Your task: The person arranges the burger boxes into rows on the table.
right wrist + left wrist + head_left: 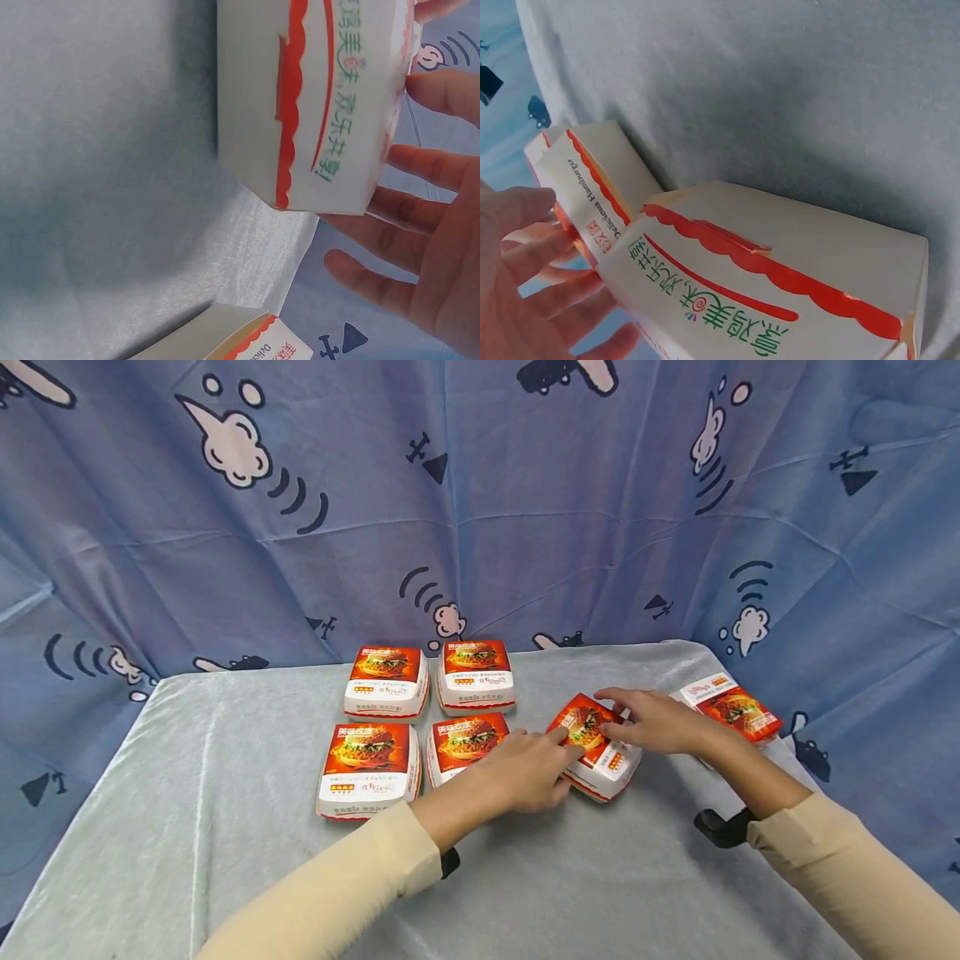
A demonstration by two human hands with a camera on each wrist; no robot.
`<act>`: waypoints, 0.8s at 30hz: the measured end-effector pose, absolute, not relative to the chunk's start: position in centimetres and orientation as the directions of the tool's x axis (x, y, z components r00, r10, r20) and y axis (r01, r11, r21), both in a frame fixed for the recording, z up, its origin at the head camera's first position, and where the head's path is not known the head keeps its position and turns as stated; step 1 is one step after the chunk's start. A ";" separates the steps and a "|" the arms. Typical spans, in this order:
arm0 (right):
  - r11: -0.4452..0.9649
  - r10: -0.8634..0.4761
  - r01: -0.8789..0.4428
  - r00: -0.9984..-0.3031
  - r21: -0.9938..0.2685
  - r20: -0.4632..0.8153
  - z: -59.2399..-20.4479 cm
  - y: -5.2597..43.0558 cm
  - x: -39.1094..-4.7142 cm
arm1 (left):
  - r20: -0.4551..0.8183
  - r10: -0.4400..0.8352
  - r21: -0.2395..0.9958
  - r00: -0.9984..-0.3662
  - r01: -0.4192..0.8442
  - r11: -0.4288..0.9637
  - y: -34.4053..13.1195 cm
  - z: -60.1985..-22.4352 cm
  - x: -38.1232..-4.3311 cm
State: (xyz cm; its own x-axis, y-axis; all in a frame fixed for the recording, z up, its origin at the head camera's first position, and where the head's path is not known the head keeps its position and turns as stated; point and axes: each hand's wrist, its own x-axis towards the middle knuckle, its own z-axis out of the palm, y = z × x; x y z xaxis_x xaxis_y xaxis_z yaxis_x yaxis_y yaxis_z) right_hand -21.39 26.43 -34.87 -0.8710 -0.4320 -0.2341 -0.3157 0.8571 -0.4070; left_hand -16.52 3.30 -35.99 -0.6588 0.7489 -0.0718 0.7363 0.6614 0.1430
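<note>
A red-and-white hamburger box [588, 727] sits turned askew on the cloth, both hands at it. My left hand [528, 772] reaches over its left side with extended fingertips on the lid; the left wrist view shows those fingers [562, 315] spread beside the box's "Delicious Hamburger" side. From the right, my right hand [660, 720] touches the lid and far edge with loosely spread fingers. The green-lettered front [330, 112] fills the right wrist view. Just left, another hamburger box [465, 739] is partly hidden by my left hand and forearm.
Three more hamburger boxes stand at the left: a near one [367, 764] and two at the back [386, 681] [476, 672]. One further box [735, 706] lies turned at the table's right edge. Pale grey cloth [247, 827] covers the table; a blue printed curtain [450, 527] hangs behind.
</note>
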 end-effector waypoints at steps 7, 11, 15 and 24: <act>0.829 -0.460 -0.324 -0.859 -0.455 -0.226 -34.5 26.9 -21.3 | -0.073 0.732 0.143 -0.677 0.719 0.680 3.1 -36.0 -17.0; 0.826 -0.457 -0.298 -0.851 -0.479 -0.260 -34.3 27.2 -21.2 | -0.081 0.717 0.140 -0.693 0.704 0.696 3.0 -35.9 -17.2; 0.819 -0.462 -0.265 -0.831 -0.510 -0.309 -34.3 27.6 -21.2 | -0.078 0.703 0.166 -0.707 0.686 0.708 2.7 -35.9 -17.3; 0.803 -0.457 -0.222 -0.825 -0.552 -0.332 -34.8 27.9 -21.2 | -0.079 0.689 0.232 -0.720 0.659 0.716 2.3 -36.0 -17.6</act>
